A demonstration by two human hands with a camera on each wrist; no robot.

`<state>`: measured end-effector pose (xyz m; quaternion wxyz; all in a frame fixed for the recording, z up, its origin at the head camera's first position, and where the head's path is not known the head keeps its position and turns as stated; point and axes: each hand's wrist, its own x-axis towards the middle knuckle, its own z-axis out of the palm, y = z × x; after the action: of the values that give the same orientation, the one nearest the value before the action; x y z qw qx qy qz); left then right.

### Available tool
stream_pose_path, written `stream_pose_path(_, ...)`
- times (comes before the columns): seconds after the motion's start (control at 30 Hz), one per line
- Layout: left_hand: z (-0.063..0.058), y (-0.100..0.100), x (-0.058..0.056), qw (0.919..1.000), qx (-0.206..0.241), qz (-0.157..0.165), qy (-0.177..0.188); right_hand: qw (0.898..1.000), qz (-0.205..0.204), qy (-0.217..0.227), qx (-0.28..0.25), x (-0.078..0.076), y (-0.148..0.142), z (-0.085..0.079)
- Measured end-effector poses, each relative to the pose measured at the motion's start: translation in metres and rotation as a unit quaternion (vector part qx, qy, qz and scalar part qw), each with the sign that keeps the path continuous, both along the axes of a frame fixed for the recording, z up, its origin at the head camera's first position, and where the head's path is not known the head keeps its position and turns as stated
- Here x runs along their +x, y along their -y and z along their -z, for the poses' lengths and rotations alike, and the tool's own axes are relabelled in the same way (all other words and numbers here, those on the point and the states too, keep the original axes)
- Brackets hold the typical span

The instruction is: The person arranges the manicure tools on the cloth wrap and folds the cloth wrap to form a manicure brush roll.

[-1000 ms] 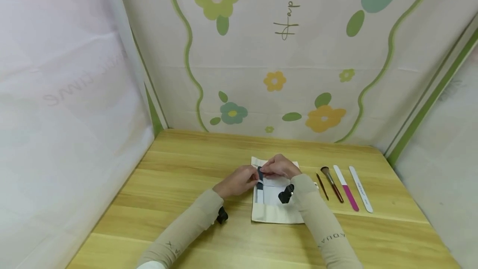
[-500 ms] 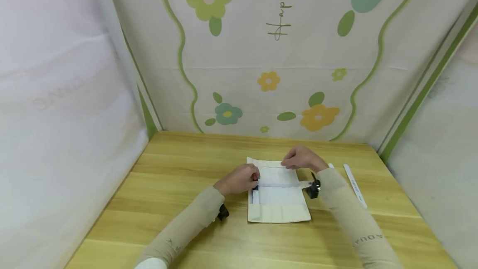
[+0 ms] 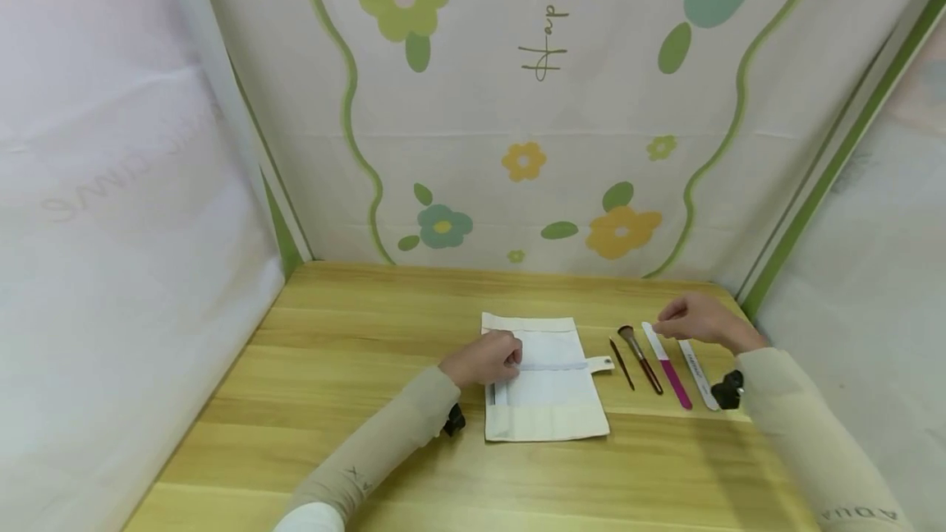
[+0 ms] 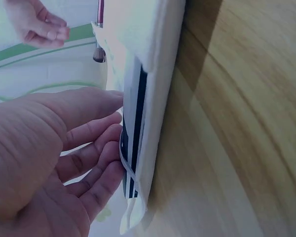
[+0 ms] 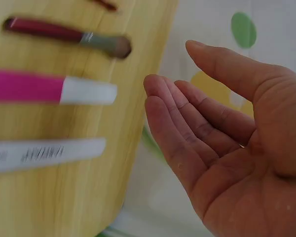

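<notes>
An unfolded off-white cloth pouch (image 3: 554,391) lies on the table. My left hand (image 3: 484,358) rests at its left side, and in the left wrist view the fingertips touch a flat dark-and-white strip (image 4: 134,123) and the thin elastic band (image 4: 128,169) across it. Most of the strip is hidden from the head camera. My right hand (image 3: 698,320), fingers loosely bent and holding nothing, hovers above the far ends of a pink-and-white nail file (image 3: 671,372) and a white nail file (image 3: 698,376) with printed lettering. In the right wrist view its fingertips are apart from both files.
Left of the files lie a makeup brush (image 3: 641,358) with a reddish-brown handle and a thin dark pointed stick (image 3: 622,364). A snap tab (image 3: 600,364) juts from the pouch's right edge. Flowered cloth (image 3: 458,105) walls the table's back and sides.
My right hand has left the strip, passed over the pouch's top edge and moved right to the nail files. The left hand has stayed on the pouch's left side.
</notes>
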<state>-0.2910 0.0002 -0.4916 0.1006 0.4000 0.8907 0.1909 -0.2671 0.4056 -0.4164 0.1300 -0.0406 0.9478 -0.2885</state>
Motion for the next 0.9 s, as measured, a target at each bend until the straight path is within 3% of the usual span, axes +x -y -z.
stream_pose_path(0.23, 0.004, -0.001, -0.001, 0.9998, -0.016, -0.003, -0.012, 0.999, 0.038, -0.009, 0.023, 0.012, -0.04, 0.013)
stream_pose_path(0.47, 0.005, -0.004, -0.001, 0.9994, -0.022, -0.006, -0.024, 0.994, 0.074, -0.049, 0.069, 0.017, -0.065, 0.041)
stream_pose_path(0.67, 0.003, -0.003, 0.001, 0.9997, -0.011, -0.007, -0.02, 0.991, 0.099, -0.064, 0.066, 0.015, -0.073, 0.065)
stream_pose_path(0.9, 0.004, 0.0, 0.0, 0.9997, 0.007, -0.007, -0.02, 0.991, 0.097, -0.057, 0.075, 0.007, -0.069, 0.072)
